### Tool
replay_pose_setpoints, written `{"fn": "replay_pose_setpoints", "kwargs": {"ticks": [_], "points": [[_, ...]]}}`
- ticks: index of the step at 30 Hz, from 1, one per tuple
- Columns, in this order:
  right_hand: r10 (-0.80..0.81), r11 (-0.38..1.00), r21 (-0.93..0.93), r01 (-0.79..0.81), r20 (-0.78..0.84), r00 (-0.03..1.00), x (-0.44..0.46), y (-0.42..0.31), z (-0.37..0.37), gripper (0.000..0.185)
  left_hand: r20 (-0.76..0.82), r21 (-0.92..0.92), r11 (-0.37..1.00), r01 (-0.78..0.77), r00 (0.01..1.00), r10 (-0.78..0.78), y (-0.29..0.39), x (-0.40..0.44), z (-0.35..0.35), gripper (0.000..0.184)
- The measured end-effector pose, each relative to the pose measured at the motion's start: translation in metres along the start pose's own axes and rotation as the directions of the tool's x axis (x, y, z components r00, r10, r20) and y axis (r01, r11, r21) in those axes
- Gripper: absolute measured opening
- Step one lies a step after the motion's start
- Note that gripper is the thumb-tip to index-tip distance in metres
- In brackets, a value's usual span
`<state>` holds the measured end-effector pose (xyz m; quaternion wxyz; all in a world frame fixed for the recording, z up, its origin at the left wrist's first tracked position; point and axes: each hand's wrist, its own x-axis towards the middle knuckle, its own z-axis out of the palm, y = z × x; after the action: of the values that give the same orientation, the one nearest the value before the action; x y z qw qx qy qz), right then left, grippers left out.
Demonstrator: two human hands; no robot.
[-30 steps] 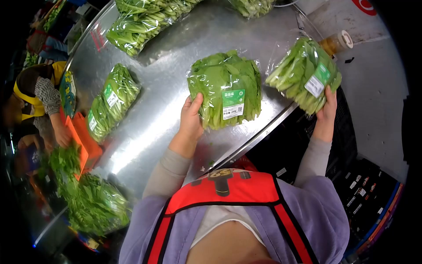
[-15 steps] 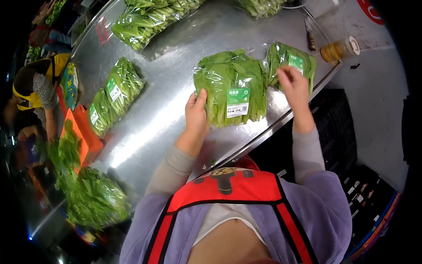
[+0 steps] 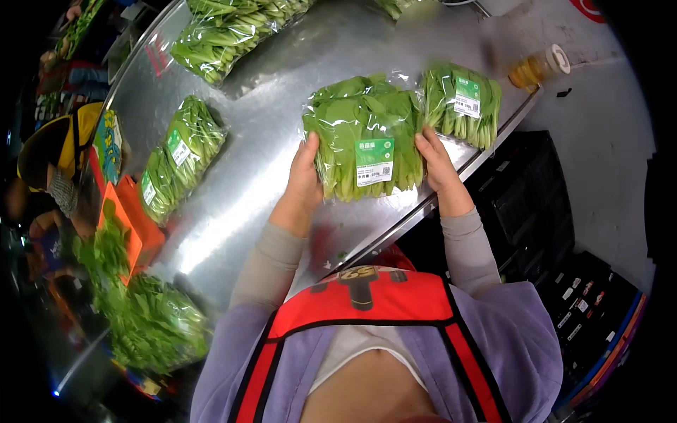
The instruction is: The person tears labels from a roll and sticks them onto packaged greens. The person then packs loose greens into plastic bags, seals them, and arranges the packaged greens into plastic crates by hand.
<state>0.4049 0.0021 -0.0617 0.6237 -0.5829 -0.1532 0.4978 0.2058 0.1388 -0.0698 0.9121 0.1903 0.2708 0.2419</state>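
Note:
A clear bag of leafy greens (image 3: 352,127) with a green and white label lies near the front edge of the metal table (image 3: 261,141). My left hand (image 3: 305,175) grips its left side, thumb along the plastic. On its right side my right hand (image 3: 438,163) holds the same bag between thumb and fingers. Just beyond that hand, a second labelled bag of greens (image 3: 462,106) rests at the table's right edge, close beside the first.
Two labelled bags (image 3: 185,158) lie at the left. More bagged greens (image 3: 236,35) are at the back. An orange container (image 3: 137,222), loose greens (image 3: 144,317) and a co-worker (image 3: 60,158) are far left. A jar (image 3: 539,68) stands right; black crates (image 3: 529,204) are below.
The second bag has gone from my right hand onto the table. My right hand has moved left and taken hold of the first bag's right side. The co-worker has leaned lower.

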Motion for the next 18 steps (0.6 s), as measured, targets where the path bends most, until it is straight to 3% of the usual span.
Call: {"fn": "replay_pose_setpoints", "kwargs": {"ticks": [4, 7, 10, 13, 15, 18], "points": [[-0.054, 0.986, 0.156, 0.05, 0.025, 0.998, -0.012, 0.01, 0.001, 0.057, 0.0, 0.148, 0.987, -0.056, 0.998, 0.057, 0.004, -0.014, 0.018, 0.053], [-0.097, 0.976, 0.202, 0.084, 0.056, 0.994, -0.02, 0.008, 0.003, 0.054, 0.091, 0.061, 0.996, -0.07, 0.994, 0.064, 0.01, -0.023, 0.027, 0.053], [-0.11, 0.973, 0.213, 0.091, 0.08, 0.991, -0.023, 0.003, 0.007, 0.051, 0.058, 0.09, 0.99, -0.106, 0.993, 0.101, 0.017, -0.032, 0.037, 0.056], [-0.099, 0.968, 0.232, 0.097, -0.003, 0.995, -0.025, 0.003, 0.01, 0.046, -0.063, 0.234, 0.964, -0.125, 0.988, 0.144, 0.016, -0.033, 0.031, 0.058], [0.039, 0.971, 0.238, -0.027, -0.047, 0.998, -0.026, 0.008, 0.006, 0.041, -0.106, 0.282, 0.952, -0.12, 0.982, 0.155, 0.013, -0.032, 0.027, 0.05], [0.049, 0.978, 0.21, -0.007, -0.193, 0.98, -0.029, 0.027, 0.004, 0.034, -0.149, 0.305, 0.95, 0.067, 0.989, -0.021, 0.012, -0.033, 0.018, 0.037]]}}
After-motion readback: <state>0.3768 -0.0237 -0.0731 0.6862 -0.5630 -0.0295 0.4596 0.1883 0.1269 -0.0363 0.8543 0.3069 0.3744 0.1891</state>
